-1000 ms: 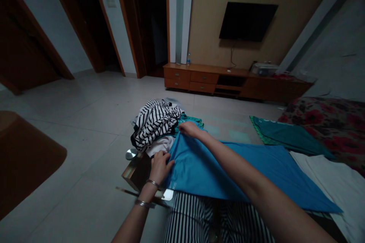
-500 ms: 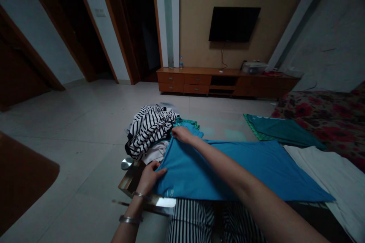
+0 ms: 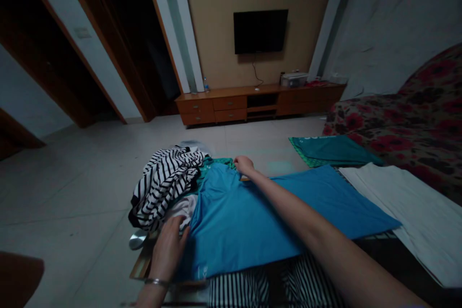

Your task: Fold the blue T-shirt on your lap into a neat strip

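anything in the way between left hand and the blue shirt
Nothing visible: the left hand lies right at the lower left edge of the bright blue fabric shirt, with no object between them. The black-and-white striped garment sits beyond the fingers, not in the way.

A bright blue T-shirt [image 3: 231, 231] lies spread flat, slightly rumpled around 12 o'clock, with one long corner pointing to 3 o'clock and small pale lettering [image 3: 204, 268] near its 7 o'clock corner. The curled right hand [image 3: 244, 164] sits on its 12 o'clock edge; the open left hand [image 3: 166, 252] rests against its 8 o'clock edge.
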Demonstrator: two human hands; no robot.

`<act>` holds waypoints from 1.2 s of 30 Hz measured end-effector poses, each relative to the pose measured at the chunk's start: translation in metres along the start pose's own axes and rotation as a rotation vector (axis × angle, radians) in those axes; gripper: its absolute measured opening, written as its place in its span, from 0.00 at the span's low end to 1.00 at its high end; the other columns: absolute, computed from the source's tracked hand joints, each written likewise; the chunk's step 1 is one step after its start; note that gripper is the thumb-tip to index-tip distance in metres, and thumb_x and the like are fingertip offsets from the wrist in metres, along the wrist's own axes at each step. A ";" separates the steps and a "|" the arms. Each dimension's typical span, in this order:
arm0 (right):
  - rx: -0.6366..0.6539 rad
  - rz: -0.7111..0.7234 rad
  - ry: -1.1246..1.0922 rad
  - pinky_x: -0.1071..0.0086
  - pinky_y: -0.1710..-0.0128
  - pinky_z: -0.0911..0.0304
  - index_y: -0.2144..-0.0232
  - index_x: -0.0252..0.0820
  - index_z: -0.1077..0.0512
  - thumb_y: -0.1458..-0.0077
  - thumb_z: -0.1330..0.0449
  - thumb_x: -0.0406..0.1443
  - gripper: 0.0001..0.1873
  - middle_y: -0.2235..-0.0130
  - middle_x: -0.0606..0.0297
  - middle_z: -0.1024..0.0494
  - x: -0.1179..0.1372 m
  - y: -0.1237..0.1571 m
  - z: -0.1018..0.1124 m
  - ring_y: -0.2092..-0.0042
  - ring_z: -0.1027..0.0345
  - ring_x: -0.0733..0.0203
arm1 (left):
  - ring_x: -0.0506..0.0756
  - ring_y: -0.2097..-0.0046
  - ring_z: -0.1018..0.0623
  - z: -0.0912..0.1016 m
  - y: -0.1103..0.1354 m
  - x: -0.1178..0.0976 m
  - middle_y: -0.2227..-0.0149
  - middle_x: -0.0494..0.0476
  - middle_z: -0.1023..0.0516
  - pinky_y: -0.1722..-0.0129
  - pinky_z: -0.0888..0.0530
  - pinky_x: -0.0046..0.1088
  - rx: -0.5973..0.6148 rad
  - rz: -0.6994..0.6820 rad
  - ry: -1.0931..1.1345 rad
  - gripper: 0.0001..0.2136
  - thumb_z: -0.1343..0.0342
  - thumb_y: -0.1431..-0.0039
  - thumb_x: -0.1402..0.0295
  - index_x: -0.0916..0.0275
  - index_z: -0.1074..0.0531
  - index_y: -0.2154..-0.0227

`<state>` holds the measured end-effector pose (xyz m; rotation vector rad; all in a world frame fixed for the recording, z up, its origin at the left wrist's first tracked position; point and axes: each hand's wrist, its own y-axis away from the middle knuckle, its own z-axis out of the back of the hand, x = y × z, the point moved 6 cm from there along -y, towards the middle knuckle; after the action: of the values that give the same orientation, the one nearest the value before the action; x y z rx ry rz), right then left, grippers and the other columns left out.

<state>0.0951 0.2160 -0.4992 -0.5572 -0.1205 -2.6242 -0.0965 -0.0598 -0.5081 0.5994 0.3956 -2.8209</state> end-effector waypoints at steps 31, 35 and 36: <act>0.091 0.663 -0.186 0.70 0.58 0.40 0.54 0.43 0.27 0.48 0.45 0.28 0.19 0.56 0.59 0.24 0.056 0.071 -0.043 0.56 0.32 0.58 | 0.65 0.44 0.34 -0.128 -0.058 -0.109 0.48 0.65 0.28 0.44 0.43 0.50 0.251 -0.471 -0.346 0.20 0.61 0.34 0.59 0.62 0.30 0.49; 0.047 0.591 -0.385 0.73 0.54 0.40 0.47 0.40 0.33 0.53 0.48 0.21 0.30 0.52 0.59 0.26 0.032 0.085 -0.041 0.54 0.33 0.62 | 0.64 0.50 0.31 -0.124 -0.057 -0.110 0.55 0.64 0.25 0.47 0.43 0.50 0.249 -0.459 -0.342 0.21 0.62 0.34 0.57 0.61 0.29 0.51; 0.011 0.538 -0.423 0.73 0.54 0.40 0.48 0.40 0.33 0.53 0.50 0.20 0.29 0.53 0.59 0.26 0.021 0.082 -0.036 0.55 0.33 0.63 | 0.64 0.49 0.31 -0.123 -0.056 -0.111 0.54 0.63 0.25 0.46 0.43 0.49 0.231 -0.462 -0.343 0.22 0.63 0.34 0.55 0.60 0.31 0.49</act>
<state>0.1011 0.1280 -0.5241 -0.9816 -0.0979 -1.9605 0.0310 0.0492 -0.5569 0.0495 0.1569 -3.3575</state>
